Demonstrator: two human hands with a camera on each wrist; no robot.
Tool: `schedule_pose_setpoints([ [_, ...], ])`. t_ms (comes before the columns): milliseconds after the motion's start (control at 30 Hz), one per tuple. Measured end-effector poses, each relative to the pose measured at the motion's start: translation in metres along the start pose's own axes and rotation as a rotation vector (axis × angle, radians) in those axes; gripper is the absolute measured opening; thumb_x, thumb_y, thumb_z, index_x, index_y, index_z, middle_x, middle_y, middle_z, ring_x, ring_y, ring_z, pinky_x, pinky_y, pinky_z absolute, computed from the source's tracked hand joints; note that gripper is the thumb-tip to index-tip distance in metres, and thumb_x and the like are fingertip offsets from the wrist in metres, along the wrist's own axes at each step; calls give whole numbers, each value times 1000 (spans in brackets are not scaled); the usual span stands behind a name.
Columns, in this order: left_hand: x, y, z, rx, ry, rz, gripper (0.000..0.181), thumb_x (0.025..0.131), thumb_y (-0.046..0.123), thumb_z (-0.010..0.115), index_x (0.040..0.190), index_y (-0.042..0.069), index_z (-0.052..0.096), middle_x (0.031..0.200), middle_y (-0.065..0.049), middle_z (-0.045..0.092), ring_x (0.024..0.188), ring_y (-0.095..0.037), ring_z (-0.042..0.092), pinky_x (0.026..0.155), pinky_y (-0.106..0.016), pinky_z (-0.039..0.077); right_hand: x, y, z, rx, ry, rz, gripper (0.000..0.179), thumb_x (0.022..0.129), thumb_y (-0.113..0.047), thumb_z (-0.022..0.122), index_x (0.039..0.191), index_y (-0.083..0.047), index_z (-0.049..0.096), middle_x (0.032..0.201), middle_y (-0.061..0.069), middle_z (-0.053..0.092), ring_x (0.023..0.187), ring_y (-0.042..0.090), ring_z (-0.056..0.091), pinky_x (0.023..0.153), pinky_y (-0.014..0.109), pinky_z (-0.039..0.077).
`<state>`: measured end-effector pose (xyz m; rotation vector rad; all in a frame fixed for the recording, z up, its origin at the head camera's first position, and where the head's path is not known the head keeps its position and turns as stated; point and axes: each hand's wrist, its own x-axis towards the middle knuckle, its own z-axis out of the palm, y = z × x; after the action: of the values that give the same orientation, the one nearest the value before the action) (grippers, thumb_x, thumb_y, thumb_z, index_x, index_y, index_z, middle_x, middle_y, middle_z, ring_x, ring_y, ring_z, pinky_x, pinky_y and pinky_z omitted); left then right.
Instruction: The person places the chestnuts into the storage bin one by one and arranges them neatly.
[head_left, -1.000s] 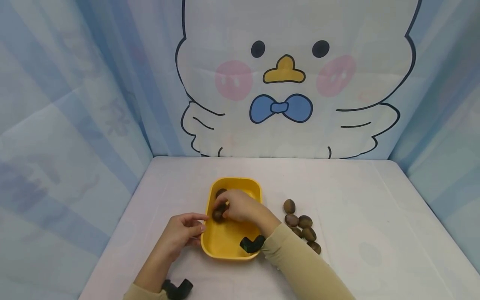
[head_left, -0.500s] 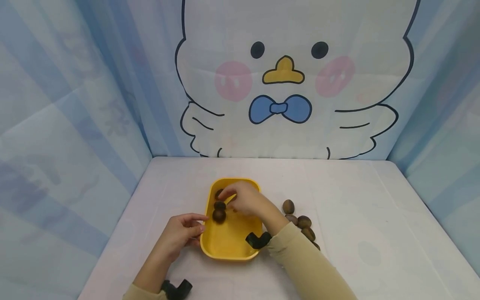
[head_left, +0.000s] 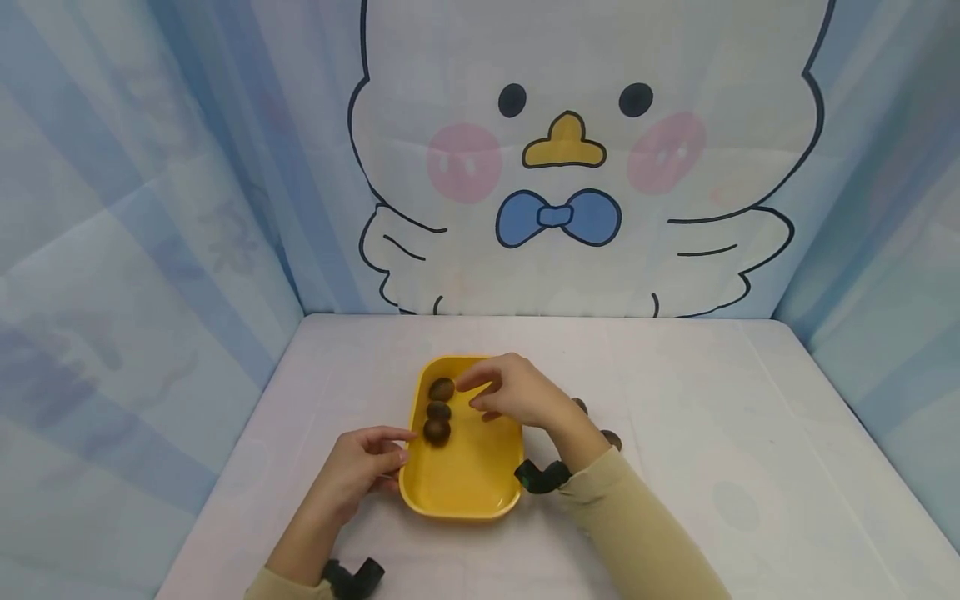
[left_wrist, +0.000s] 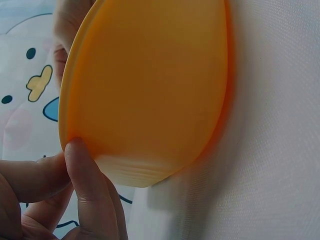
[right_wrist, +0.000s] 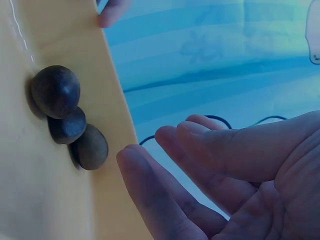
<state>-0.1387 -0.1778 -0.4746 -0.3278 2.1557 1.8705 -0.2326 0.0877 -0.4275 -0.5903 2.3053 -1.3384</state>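
A yellow rectangular tray (head_left: 465,479) stands on the white table. Three brown, egg-shaped, nut-like pieces lie in a row along its left wall: a far one (head_left: 442,388), a middle one (head_left: 438,411) and a near one (head_left: 437,432). My left hand (head_left: 360,467) pinches the tray's left rim; in the left wrist view, fingers (left_wrist: 90,190) meet that rim from both sides. Over the tray's far right part, my right hand (head_left: 521,396) hovers with nothing in it. Its fingers are loosely bent and apart, just right of the far piece, as the right wrist view also shows.
More brown pieces (head_left: 612,439) lie on the table right of the tray, partly hidden behind the right forearm. Dark curved wrist mounts (head_left: 543,477) sit on both wrists. A cartoon-printed curtain (head_left: 555,275) hangs along the table's back edge.
My right hand has let go of a brown piece in the tray and moved right and away from the row, uncovering all three pieces. The left hand has stayed at the rim.
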Motion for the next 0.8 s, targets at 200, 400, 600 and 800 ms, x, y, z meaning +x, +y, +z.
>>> schedule_pose_setpoints([
  [200,1,0,0,-2,-2,9,34,95,-2,74,128,-2,75,87,-7,70,68,-17,65,56,-25,60,-11,1,-12,44,44,11,31,99,-1,73,126,-13,78,132,8,75,116,34,76,84,37,69],
  [400,1,0,-1,-10,-10,8,34,95,-2,74,129,-2,75,87,-7,71,68,-17,65,56,-25,60,-22,5,-25,90,73,33,32,99,-2,72,128,-14,77,130,6,76,117,34,76,86,37,68],
  [600,0,0,-1,-8,-10,7,34,95,-1,75,129,-2,75,87,-6,70,68,-16,64,56,-25,60,-32,8,-38,88,100,23,31,100,-4,72,129,-15,76,136,12,74,119,34,76,88,37,68],
  [800,0,1,-1,-11,-11,8,34,95,-2,74,129,-3,75,86,-6,70,67,-15,64,56,-25,60,-43,15,-51,54,138,37,34,100,-5,71,133,-12,74,140,15,72,120,34,75,87,37,68],
])
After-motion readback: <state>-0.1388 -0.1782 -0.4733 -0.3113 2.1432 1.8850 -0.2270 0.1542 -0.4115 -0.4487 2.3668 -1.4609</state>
